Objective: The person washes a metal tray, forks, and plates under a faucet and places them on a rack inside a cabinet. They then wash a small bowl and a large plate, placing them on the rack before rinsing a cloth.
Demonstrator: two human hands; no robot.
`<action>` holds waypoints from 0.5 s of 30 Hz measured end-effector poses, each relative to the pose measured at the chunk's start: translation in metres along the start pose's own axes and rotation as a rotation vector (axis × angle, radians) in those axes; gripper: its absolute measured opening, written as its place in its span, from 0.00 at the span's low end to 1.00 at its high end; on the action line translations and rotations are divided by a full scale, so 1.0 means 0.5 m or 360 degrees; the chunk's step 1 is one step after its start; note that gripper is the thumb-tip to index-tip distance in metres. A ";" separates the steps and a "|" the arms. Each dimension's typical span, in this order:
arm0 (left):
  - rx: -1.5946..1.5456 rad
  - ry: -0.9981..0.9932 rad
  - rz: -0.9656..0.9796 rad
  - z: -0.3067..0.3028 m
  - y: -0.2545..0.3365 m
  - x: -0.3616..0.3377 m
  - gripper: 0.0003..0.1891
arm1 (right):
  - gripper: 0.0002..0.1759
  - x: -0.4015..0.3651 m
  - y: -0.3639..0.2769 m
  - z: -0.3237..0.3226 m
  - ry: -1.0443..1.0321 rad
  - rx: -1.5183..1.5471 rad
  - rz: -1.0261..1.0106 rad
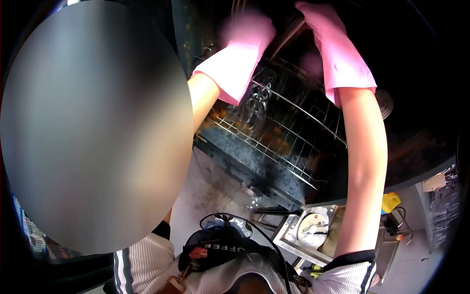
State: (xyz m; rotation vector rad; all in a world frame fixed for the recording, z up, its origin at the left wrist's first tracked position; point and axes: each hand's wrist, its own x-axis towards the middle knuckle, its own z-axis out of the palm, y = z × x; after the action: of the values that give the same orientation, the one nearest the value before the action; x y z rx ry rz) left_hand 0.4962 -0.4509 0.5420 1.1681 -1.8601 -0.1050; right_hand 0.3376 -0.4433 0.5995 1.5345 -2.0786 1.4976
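Note:
Both of my hands wear pink rubber gloves and reach over a dark cavity with wire racks. My left hand [248, 30] is at the top centre, blurred, its fingers too smeared to make out. At the upper right my right hand [318, 17] is bent forward beside a brownish bar [289, 39]; its fingers are too dark to read, and whether it touches the bar is unclear. Below the hands lies a wire rack [293, 134] with rusty-brown stains behind it. Metal rings [258, 98] show near the rack's upper left part.
A dark, stained metal edge [235, 147] runs below the rack. Lower right, a metal sink [289, 240] holds a round pale item [313, 229]. A yellow container [390, 202] stands farther right. A large blurred oval covers the left side.

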 end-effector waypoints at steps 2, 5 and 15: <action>-0.0002 0.0005 0.0009 0.004 0.002 -0.003 0.20 | 0.33 -0.024 0.006 -0.008 0.0086 0.0273 -0.0084; -0.0001 0.0002 0.0021 0.007 0.006 -0.003 0.20 | 0.30 -0.032 -0.003 -0.026 -0.0065 0.0208 0.0018; 0.0028 -0.0003 0.0034 0.005 0.006 -0.020 0.19 | 0.30 -0.043 -0.014 -0.022 -0.0152 -0.0005 0.0077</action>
State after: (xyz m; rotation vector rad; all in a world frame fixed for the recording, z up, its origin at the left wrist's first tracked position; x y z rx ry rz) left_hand 0.4936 -0.4430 0.5355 1.1602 -1.8781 -0.0782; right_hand 0.3487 -0.4210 0.5960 1.5958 -2.1841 1.4633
